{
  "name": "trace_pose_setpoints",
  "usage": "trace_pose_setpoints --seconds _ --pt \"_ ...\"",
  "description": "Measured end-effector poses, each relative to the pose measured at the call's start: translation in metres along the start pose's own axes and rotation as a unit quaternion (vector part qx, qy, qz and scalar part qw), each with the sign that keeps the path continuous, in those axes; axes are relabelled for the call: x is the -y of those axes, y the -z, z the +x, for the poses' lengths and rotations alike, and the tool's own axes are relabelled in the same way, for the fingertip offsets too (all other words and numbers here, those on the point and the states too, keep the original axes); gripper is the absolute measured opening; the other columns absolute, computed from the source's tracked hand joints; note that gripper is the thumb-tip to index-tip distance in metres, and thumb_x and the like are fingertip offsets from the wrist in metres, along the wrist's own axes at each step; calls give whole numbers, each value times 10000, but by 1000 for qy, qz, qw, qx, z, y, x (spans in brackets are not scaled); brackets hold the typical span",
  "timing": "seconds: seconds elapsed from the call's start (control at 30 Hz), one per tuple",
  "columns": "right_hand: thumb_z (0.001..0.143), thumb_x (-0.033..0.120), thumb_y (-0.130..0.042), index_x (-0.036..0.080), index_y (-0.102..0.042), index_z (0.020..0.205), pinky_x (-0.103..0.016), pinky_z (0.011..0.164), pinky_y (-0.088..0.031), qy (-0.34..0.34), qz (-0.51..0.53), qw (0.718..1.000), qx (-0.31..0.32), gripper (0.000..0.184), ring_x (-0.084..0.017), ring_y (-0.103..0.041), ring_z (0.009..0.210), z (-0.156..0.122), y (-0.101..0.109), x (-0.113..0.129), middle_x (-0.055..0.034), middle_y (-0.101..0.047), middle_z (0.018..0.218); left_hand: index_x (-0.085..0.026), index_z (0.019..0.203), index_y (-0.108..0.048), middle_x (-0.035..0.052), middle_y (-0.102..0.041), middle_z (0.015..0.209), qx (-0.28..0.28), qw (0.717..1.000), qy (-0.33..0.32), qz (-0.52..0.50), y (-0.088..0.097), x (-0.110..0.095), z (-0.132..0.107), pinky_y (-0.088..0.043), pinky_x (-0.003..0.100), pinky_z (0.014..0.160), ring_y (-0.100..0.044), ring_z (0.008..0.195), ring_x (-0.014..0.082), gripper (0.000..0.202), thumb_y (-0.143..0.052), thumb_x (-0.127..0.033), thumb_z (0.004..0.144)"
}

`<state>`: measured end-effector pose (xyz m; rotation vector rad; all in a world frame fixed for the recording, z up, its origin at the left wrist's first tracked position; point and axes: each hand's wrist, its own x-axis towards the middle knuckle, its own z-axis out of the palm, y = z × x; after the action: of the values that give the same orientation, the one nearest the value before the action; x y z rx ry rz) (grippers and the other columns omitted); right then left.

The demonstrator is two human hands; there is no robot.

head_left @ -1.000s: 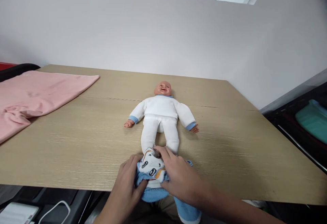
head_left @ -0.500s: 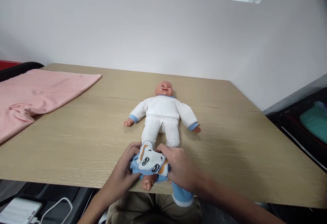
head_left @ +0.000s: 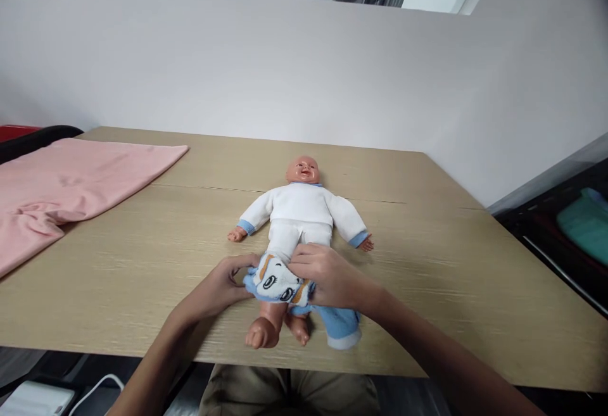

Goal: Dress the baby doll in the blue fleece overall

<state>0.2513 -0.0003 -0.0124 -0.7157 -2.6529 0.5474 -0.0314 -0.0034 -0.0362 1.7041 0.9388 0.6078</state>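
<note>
A baby doll (head_left: 301, 204) lies on its back on the table, head away from me, in a white top with blue cuffs. Blue doll trousers (head_left: 278, 282) with a white, big-eyed animal patch are bunched around its leg. My left hand (head_left: 228, 283) is closed on their left edge, thumb and fingers pinching the cloth. On the other side my right hand (head_left: 327, 277) grips the cloth beside the doll's thighs, its fingertips partly hidden. Both bare feet of the doll stick out below. One blue trouser leg (head_left: 339, 326) with a white hem hangs loose to the right.
Pink cloth (head_left: 71, 182) is spread over the left of the wooden table (head_left: 142, 277). A white device (head_left: 35, 398) with a cable sits below the front edge at left. A pale wall (head_left: 285, 68) rises behind; a dark container with green cloth (head_left: 586, 223) stands at right.
Both hands have drawn the trousers up the doll's leg, away from me. More of the lower leg and both feet now show. The loose trouser leg has shifted up onto the table.
</note>
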Motion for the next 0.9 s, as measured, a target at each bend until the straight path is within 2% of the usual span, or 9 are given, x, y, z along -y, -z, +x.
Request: trace_pose_setpoints --seconds 0.1,0.17,0.27,0.37,0.43,0.57,0.7,0.8,0.9 --pt "932 500 -803 187 -739 1162 -392 1038 -504 -48 95 994 -14 393 -266 -653 1150 1 10 5 -90 -725 1204 -171 964 -773 62 -761 993 15 999 11 -35 7 2 0 -541 345 926 -653 984 263 325 -863 -459 844" --pt "893 579 -825 201 -740 1208 -373 1013 -521 -97 161 982 -16 499 -273 -676 1115 0 19 11 -71 -727 1189 -172 992 -778 62 -758 989 25 998 6 -61 11 3 0 -553 346 906 -653 967 266 440 -882 -558 809" --pt "926 610 -774 217 -734 1209 -362 920 -531 -169 217 961 -16 486 -274 -695 1018 -5 29 17 -51 -752 1126 -175 1096 -769 95 -760 1079 -24 996 -3 -81 11 5 1 -566 365 930 -662 1024 287 575 -807 -691 846" --pt "1006 558 -684 211 -711 1097 -337 792 -476 -202 194 960 -17 359 -206 -627 859 -17 33 19 -20 -721 982 -204 1258 -717 118 -734 1258 -101 990 13 -95 8 10 2 -532 405 1073 -636 1231 320 563 -729 -667 938" --pt "1044 532 -635 205 -671 988 -317 730 -415 -227 186 955 -37 334 -167 -525 763 -27 33 18 15 -618 842 -210 1321 -674 123 -705 1324 -118 989 17 -89 8 13 3 -503 409 1119 -594 1319 322 537 -704 -621 977" --pt "1054 543 -632 206 -589 969 -305 835 -422 -221 308 923 -72 351 -165 -503 879 -48 29 14 16 -521 912 -192 1299 -638 125 -662 1315 -84 996 -32 -1 13 7 5 -464 408 1135 -580 1289 294 453 -618 -567 1045" --pt "1071 551 -605 228 -563 1092 -285 854 -440 -205 403 888 -80 327 -156 -476 901 -53 24 13 18 -474 976 -267 1422 -588 121 -578 1484 -79 980 -98 157 13 -28 15 -379 455 1221 -482 1422 323 566 -768 -541 961" --pt "1045 551 -651 247 -581 1205 -280 852 -464 -224 406 882 -88 350 -163 -505 911 -48 26 16 16 -515 994 -286 1429 -619 104 -597 1498 23 970 -131 205 6 -60 37 -386 459 1229 -497 1427 342 742 -919 -556 807" --pt "1011 550 -700 245 -628 1272 -300 879 -486 -247 374 893 -52 409 -183 -576 949 -46 36 19 -2 -620 1050 -227 1244 -697 58 -734 1181 178 967 -103 148 -3 -75 64 -531 376 1010 -666 1114 272 522 -849 -566 877"
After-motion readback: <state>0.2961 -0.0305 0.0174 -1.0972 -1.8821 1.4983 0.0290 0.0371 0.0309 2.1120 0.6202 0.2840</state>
